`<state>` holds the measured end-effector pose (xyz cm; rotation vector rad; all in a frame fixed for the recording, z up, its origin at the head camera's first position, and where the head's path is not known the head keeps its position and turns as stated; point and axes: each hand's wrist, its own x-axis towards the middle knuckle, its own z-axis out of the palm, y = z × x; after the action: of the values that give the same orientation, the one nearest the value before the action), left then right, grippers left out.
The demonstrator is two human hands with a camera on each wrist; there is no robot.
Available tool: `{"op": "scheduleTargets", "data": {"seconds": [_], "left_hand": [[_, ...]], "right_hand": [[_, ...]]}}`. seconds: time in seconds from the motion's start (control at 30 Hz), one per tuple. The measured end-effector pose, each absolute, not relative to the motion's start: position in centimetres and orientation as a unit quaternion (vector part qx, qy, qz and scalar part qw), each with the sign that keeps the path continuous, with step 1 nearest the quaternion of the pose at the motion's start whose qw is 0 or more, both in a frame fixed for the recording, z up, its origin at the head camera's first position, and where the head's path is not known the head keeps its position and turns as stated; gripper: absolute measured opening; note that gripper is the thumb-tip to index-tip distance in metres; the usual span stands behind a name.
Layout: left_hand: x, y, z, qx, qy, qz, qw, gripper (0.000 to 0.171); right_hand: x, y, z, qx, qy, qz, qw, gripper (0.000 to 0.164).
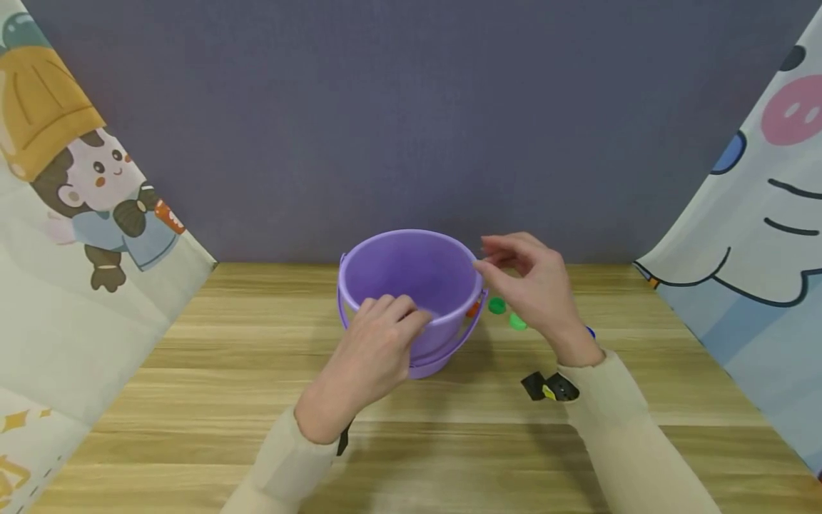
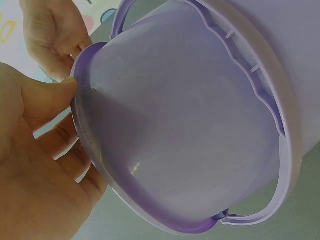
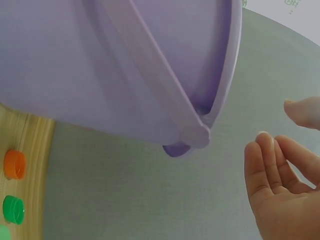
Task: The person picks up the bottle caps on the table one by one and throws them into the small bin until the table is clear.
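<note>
A purple bucket point(image 1: 439, 339) stands upright on the wooden table, its carrying handle point(image 2: 285, 190) hanging down against the near side. My left hand point(image 1: 379, 343) holds the bucket's near rim, thumb on the outer side and fingers over the inside, as the left wrist view shows. Beside the right side of the rim my right hand point(image 1: 536, 289) is raised, thumb and fingers apart. In the right wrist view nothing lies between those fingers, and a gap separates them from the bucket. Only part of the bucket's inside shows; its bottom is hidden.
Right of the bucket lie small bottle caps: an orange one point(image 3: 15, 164), a green one point(image 3: 13, 209), a light green one point(image 1: 517, 323) and a blue one point(image 1: 591, 333) mostly behind my right wrist. A dark grey wall point(image 1: 411, 121) rises behind the table point(image 1: 212, 400), with printed cloths at both sides.
</note>
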<state>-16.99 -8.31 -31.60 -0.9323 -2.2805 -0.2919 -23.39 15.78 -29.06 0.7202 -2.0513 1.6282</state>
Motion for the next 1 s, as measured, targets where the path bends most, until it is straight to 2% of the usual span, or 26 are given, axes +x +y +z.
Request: {"op": "scheduleTargets", "data": {"seconds": [0.27, 1.0], "left_hand": [[-16.6, -8.6, -31.4, -0.361, -0.867, -0.116, 0.322, 0.017], [-15.4, -9.6, -31.3, -0.369, -0.865, -0.119, 0.319, 0.02]], "right_hand": [[-23.0, 16.7, -29.2, 0.242, -0.745, 0.575, 0.237, 0.032], [-21.6, 17.7, -30.3, 0.212, -0.782, 0.538, 0.233, 0.034]]}}
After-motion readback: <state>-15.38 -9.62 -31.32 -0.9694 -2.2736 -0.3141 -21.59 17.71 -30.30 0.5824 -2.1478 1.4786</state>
